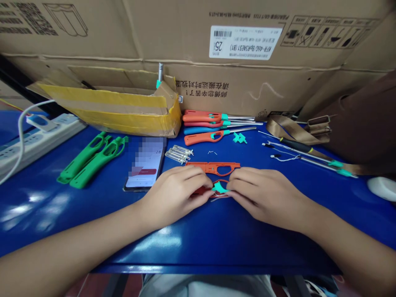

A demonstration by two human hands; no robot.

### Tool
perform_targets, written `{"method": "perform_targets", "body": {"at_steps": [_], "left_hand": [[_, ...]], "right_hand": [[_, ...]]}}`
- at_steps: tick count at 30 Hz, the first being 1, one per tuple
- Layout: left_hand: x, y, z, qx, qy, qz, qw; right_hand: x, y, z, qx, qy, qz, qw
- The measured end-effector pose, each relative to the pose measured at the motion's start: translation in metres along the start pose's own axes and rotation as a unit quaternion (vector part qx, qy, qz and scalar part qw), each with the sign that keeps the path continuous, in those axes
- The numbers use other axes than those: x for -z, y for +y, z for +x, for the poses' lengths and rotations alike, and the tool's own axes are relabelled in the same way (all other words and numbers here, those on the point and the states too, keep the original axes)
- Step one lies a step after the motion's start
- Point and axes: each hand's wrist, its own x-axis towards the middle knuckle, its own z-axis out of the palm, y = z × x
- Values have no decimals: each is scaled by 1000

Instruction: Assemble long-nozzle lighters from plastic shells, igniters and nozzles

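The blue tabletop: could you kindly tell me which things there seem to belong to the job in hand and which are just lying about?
Likely the job: teal piece between left hand and right hand, orange shell half, clear capsules, loose teal pieces, wired metal rods, green shells, screwdriver.

Probably just lying about: phone, power strip, brown strap, white rounded object.
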Motion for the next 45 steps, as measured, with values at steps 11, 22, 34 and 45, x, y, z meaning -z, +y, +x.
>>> {"method": "perform_targets", "body": {"at_steps": [11,22,34,45], "left_hand": [[-1,-7,0,-8,-40,15,999],[-2,-7,-1,39,-36,-25,998],[-2,-8,-2,62,-57,-40,996],[-1,-3,-1,71,-36,-50,996]], "right_hand": [[8,12,-4,-74,-68,91,991],[-10,14,2,-120,-7,268,956],[-14,10,4,-86,-5,246,965],[-8,10,0,-31,-27,150,988]]}}
